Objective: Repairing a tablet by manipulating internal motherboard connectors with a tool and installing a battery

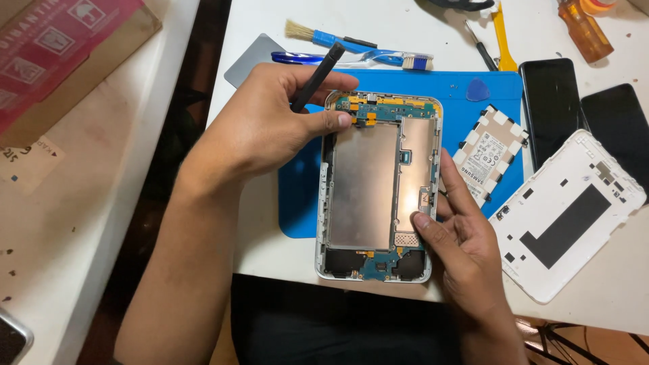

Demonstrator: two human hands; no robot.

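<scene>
Holding black spudger [316, 78], steadying opened tablet [378, 196]

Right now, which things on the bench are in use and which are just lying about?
In use: opened tablet; black pry stick in left hand; right hand steadying the tablet's edge; blue mat.

Lying about: battery; white back cover; two dark phones; brush; toothbrush; blue pick; cardboard box.

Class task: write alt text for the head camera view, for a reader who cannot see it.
A person's left hand holds a black prying tool over the top of an opened tablet, while the right hand steadies its lower right edge. A battery and white back cover lie to the right.
</scene>
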